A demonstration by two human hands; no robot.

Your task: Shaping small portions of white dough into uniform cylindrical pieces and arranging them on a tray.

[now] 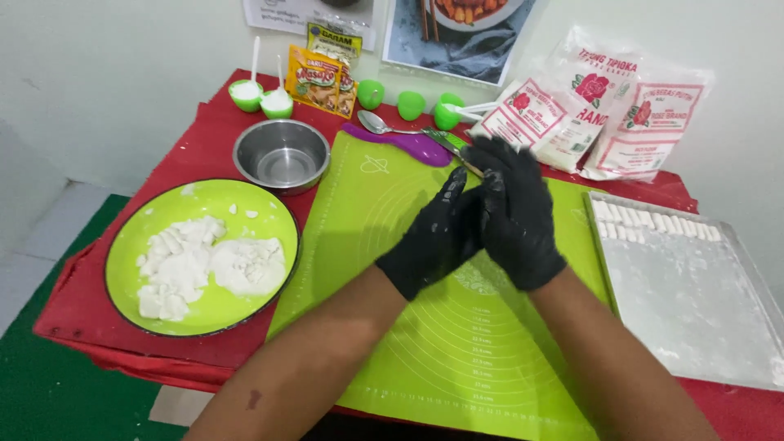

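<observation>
Both my hands wear black gloves and are pressed palm to palm above the green silicone mat (457,359). My left hand (433,237) lies under and left of my right hand (514,216), whose fingers point away from me. Anything between the palms is hidden. A green plate (204,189) at the left holds torn lumps of white dough (196,265). A metal tray (694,302) at the right is dusted with flour and carries a row of small white dough sticks (653,222) along its far edge.
An empty steel bowl (282,155) stands behind the plate. Further back are a spoon (377,124), a purple scraper (400,143), small green cups (408,104), seasoning sachets (322,77) and flour bags (588,114). A red cloth (196,147) covers the table against a white wall.
</observation>
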